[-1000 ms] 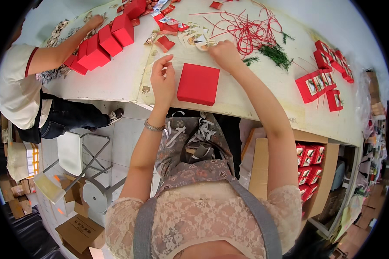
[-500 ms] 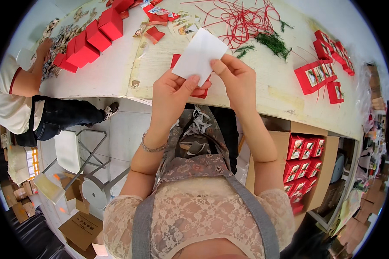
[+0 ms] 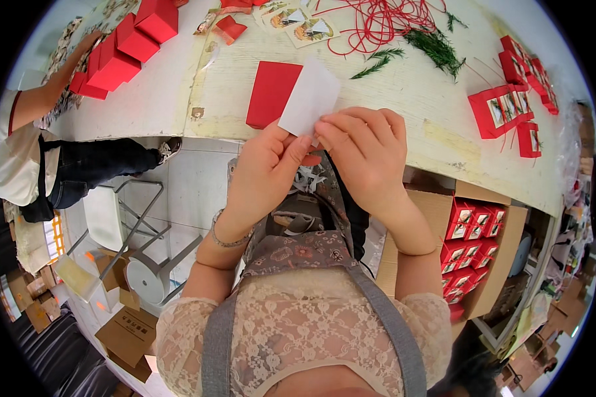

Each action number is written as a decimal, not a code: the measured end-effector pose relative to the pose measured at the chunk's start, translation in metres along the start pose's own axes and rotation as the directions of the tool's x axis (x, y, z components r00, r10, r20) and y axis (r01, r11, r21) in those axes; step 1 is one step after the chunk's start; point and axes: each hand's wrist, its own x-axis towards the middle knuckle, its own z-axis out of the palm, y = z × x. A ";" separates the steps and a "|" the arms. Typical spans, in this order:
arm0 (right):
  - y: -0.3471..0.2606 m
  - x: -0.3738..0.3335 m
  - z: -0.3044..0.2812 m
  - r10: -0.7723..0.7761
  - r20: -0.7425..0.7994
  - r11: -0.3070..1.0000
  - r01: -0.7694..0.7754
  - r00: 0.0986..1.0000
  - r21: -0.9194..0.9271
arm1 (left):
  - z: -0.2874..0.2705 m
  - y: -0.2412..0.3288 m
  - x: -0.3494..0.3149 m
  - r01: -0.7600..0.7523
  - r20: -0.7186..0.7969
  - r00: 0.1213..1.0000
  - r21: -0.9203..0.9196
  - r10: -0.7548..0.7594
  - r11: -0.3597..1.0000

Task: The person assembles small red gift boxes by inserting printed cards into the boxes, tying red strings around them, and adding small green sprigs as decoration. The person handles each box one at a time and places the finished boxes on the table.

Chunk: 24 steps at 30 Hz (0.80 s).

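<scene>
Left hand [image 3: 263,171] and right hand [image 3: 371,159] pinched the white card [image 3: 311,98] by its lower end near the front edge of the table [image 3: 394,99], pale surface stretching rightward to small boxes [image 3: 501,111], card covering the red box's [image 3: 270,92] right side, left fingertips partly hidden.

We log 1 co-worker [image 3: 43,106] at left, pale top [image 3: 10,165], dark trousers [image 3: 93,165], dark sneaker [image 3: 170,148]; below, we get 1 white folding chair [image 3: 104,218], 1 round grey stool [image 3: 146,278] near it, 1 brown carton [image 3: 129,331] lower down, pale tiled floor [image 3: 195,175], black sheeting [image 3: 56,351] lower left, clear plastic [image 3: 568,135] far right
</scene>
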 end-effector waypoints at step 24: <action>0.009 -0.005 -0.002 0.697 0.032 0.506 -0.524 0.716 0.685 | -0.004 -0.001 -0.010 -0.030 -0.192 0.981 -0.009 0.028 1.000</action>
